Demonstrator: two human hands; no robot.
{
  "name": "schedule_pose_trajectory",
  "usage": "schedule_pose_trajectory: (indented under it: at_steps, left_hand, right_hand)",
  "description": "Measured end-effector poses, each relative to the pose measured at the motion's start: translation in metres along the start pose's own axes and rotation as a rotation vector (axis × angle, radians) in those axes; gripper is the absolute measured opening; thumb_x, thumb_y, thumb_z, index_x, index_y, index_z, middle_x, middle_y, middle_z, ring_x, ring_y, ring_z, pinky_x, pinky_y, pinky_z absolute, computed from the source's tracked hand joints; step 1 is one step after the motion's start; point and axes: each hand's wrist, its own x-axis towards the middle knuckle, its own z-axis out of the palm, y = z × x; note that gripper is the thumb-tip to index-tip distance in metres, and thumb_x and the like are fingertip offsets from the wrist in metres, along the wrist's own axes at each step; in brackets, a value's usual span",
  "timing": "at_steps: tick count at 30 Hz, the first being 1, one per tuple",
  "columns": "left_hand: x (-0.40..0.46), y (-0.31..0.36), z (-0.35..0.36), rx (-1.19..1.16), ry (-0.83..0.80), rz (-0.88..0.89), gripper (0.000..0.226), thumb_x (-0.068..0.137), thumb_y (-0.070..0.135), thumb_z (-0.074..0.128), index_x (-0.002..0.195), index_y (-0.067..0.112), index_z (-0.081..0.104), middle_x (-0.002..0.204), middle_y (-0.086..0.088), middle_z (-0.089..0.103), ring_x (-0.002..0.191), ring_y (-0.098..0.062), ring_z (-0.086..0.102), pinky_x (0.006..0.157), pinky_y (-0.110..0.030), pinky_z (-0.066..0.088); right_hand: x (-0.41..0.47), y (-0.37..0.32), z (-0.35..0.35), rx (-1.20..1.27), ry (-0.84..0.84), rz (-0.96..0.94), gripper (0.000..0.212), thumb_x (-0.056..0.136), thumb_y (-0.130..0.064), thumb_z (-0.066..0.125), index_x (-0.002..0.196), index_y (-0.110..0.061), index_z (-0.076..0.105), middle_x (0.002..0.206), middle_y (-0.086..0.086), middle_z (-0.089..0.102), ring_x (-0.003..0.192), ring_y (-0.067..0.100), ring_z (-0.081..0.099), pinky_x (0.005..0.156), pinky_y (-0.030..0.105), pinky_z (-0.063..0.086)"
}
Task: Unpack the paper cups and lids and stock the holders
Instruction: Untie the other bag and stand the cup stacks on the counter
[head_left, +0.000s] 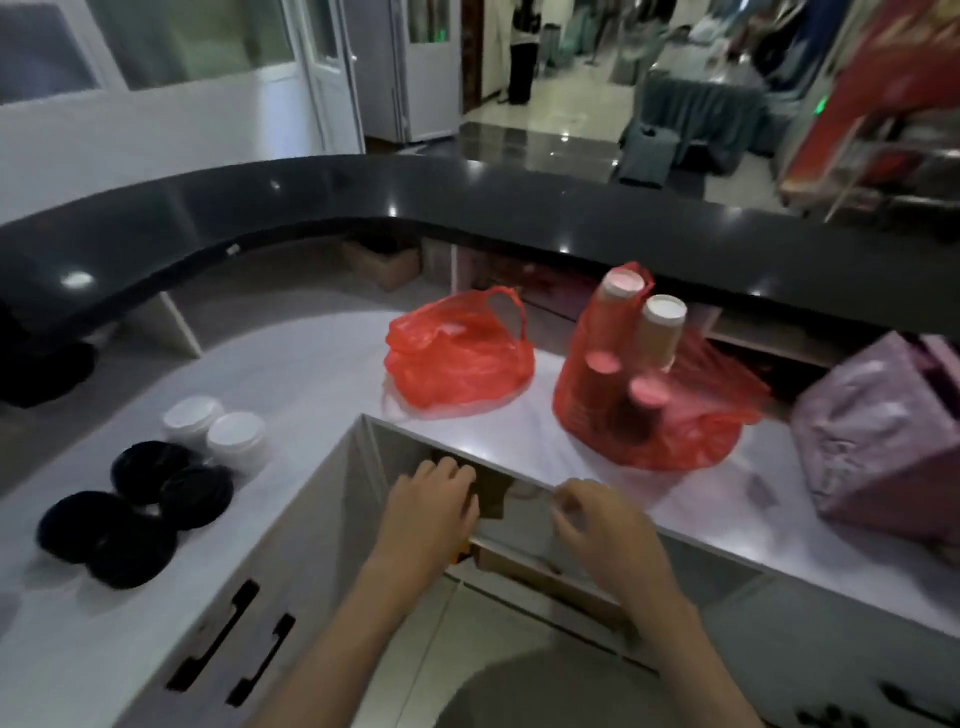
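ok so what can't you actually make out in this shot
Head view only:
- What the left hand and right hand reach for: hidden under the counter edge, blurred.
- Contents of the crumpled red bag: hidden by its plastic.
- Cup count in the red bag of cups: plastic covers them.
- Purple bag: cut off by the right frame edge.

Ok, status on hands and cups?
Left hand and right hand at counter edge, holding nothing visible. Cups bagged. Lids out, left.

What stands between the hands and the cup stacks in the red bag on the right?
Only the bag itself: the red bag wraps most cup stacks. Both the left hand and right hand are below the counter edge.
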Motion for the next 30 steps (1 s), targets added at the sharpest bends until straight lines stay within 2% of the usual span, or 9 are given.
schedule_pose_trajectory:
  at_steps: [6, 9, 12, 15, 18, 21, 25, 28, 30]
  left_hand:
    - [0.074, 0.065, 0.023, -0.025, 0.057, 0.178, 0.018, 0.086, 0.029, 0.066, 0.100, 0.018, 0.070, 0.093, -0.001, 0.068, 0.081, -0.029, 0.066, 0.057, -0.040, 0.051]
    - [0.116, 0.092, 0.034, -0.085, 0.134, 0.238, 0.028, 0.094, 0.037, 0.050, 0.102, 0.019, 0.070, 0.095, 0.000, 0.068, 0.084, -0.026, 0.065, 0.060, -0.039, 0.052]
    - [0.161, 0.113, 0.039, -0.203, 0.216, 0.260, 0.032, 0.103, 0.043, 0.045, 0.099, 0.021, 0.069, 0.103, 0.002, 0.066, 0.096, -0.022, 0.061, 0.076, -0.038, 0.052]
    - [0.204, 0.124, 0.043, -0.251, 0.262, 0.259, 0.032, 0.106, 0.043, 0.045, 0.117, 0.022, 0.067, 0.129, -0.001, 0.063, 0.122, -0.024, 0.056, 0.097, -0.039, 0.047]
    - [0.248, 0.131, 0.043, -0.303, 0.327, 0.235, 0.034, 0.103, 0.038, 0.055, 0.129, 0.019, 0.065, 0.144, -0.006, 0.057, 0.136, -0.027, 0.049, 0.108, -0.042, 0.042]
    - [0.298, 0.135, 0.048, -0.304, 0.327, 0.240, 0.040, 0.102, 0.034, 0.054, 0.139, 0.019, 0.060, 0.152, -0.008, 0.051, 0.144, -0.029, 0.043, 0.116, -0.046, 0.039]
    - [0.341, 0.138, 0.065, -0.255, 0.262, 0.239, 0.049, 0.104, 0.036, 0.053, 0.152, 0.028, 0.049, 0.164, -0.007, 0.038, 0.154, -0.029, 0.030, 0.123, -0.055, 0.027]
    - [0.357, 0.134, 0.075, -0.259, 0.271, 0.184, 0.047, 0.102, 0.039, 0.054, 0.148, 0.027, 0.053, 0.158, -0.003, 0.047, 0.152, -0.026, 0.035, 0.120, -0.056, 0.030]
    - [0.364, 0.130, 0.081, -0.297, 0.321, 0.184, 0.042, 0.101, 0.036, 0.058, 0.140, 0.022, 0.060, 0.152, -0.003, 0.055, 0.148, -0.026, 0.042, 0.117, -0.054, 0.036]
  right_hand:
    - [0.022, 0.071, -0.043, 0.066, 0.126, 0.087, 0.016, 0.094, -0.032, 0.067, 0.109, -0.030, 0.071, 0.099, -0.015, 0.071, 0.091, 0.009, 0.066, 0.078, 0.033, 0.053]
    - [0.045, 0.097, -0.061, 0.150, 0.184, 0.114, 0.014, 0.095, -0.028, 0.068, 0.108, -0.029, 0.073, 0.101, -0.016, 0.072, 0.090, 0.006, 0.066, 0.082, 0.032, 0.056]
    - [0.075, 0.123, -0.070, 0.263, 0.256, 0.134, 0.015, 0.094, -0.022, 0.072, 0.107, -0.028, 0.075, 0.098, -0.017, 0.074, 0.088, 0.000, 0.068, 0.084, 0.031, 0.059]
    - [0.114, 0.143, -0.082, 0.343, 0.334, 0.169, 0.022, 0.092, -0.020, 0.075, 0.113, -0.026, 0.073, 0.096, -0.013, 0.074, 0.090, 0.002, 0.069, 0.086, 0.038, 0.060]
    - [0.155, 0.158, -0.092, 0.428, 0.351, 0.192, 0.044, 0.090, -0.033, 0.079, 0.129, -0.036, 0.058, 0.117, -0.012, 0.069, 0.108, 0.005, 0.066, 0.097, 0.036, 0.056]
    - [0.194, 0.171, -0.095, 0.402, 0.393, 0.167, 0.077, 0.087, -0.044, 0.081, 0.152, -0.043, 0.038, 0.149, -0.011, 0.049, 0.135, 0.006, 0.050, 0.112, 0.030, 0.041]
    - [0.239, 0.174, -0.091, 0.458, 0.404, 0.091, 0.083, 0.090, -0.049, 0.076, 0.158, -0.045, 0.030, 0.150, -0.012, 0.047, 0.140, 0.005, 0.047, 0.113, 0.027, 0.040]
    - [0.263, 0.179, -0.086, 0.464, 0.341, 0.104, 0.079, 0.085, -0.051, 0.078, 0.154, -0.038, 0.041, 0.145, -0.016, 0.055, 0.132, 0.000, 0.053, 0.111, 0.027, 0.046]
    - [0.270, 0.187, -0.080, 0.496, 0.318, 0.117, 0.069, 0.077, -0.050, 0.081, 0.139, -0.035, 0.054, 0.134, -0.019, 0.063, 0.124, -0.001, 0.059, 0.105, 0.032, 0.051]
